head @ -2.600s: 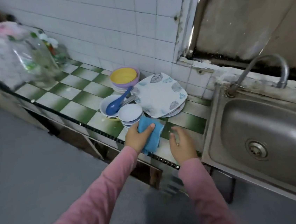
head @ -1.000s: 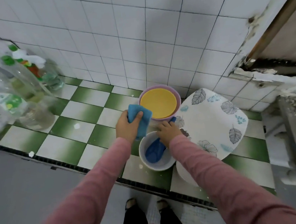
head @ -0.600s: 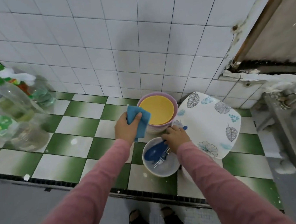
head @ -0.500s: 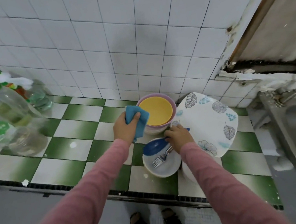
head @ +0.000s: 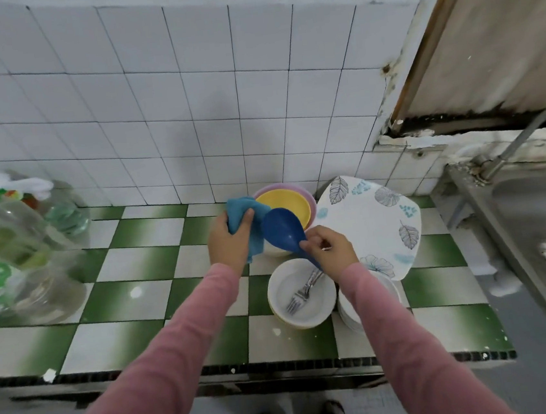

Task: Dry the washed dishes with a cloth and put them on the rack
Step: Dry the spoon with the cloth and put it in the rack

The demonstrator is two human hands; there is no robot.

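Aloft, blue spoon [head: 282,229] in right hand [head: 328,246], grip pinched; cloth [head: 241,210], apparently bunched, in left hand [head: 230,241].

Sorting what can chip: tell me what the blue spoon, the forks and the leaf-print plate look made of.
The blue spoon looks plastic: even opaque blue, dull sheen. The forks are metal, probably stainless steel: silvery glints. The leaf-print plate is smooth white with printed leaves; ceramic or melamine, cannot tell which.

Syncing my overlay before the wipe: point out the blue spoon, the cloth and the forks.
blue spoon [head: 282,229]: head view, middle of its scoop.
cloth [head: 235,207]: head view, its upper fold.
forks [head: 302,291]: head view, necks just above the tines.
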